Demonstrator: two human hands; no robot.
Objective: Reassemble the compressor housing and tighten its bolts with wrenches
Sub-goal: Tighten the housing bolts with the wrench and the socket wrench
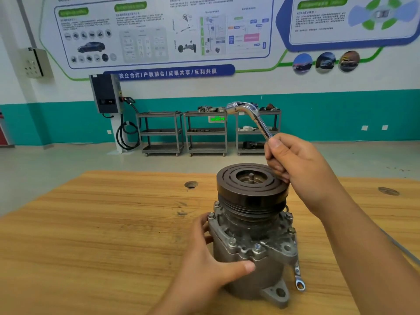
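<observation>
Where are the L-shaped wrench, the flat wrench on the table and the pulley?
L-shaped wrench [261, 125]: head view, on its shaft.
flat wrench [297, 272]: head view, on its shank.
pulley [229, 183]: head view, on its dark face.

Grey cast compressor upright on wooden table, dark grooved pulley uppermost, hex bolts seated around its flange, chrome L-shaped socket wrench raised above pulley, ring spanner flat beside base

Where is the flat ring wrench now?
In the head view, the flat ring wrench rests on the wooden table, right of the compressor, near its base.
</observation>
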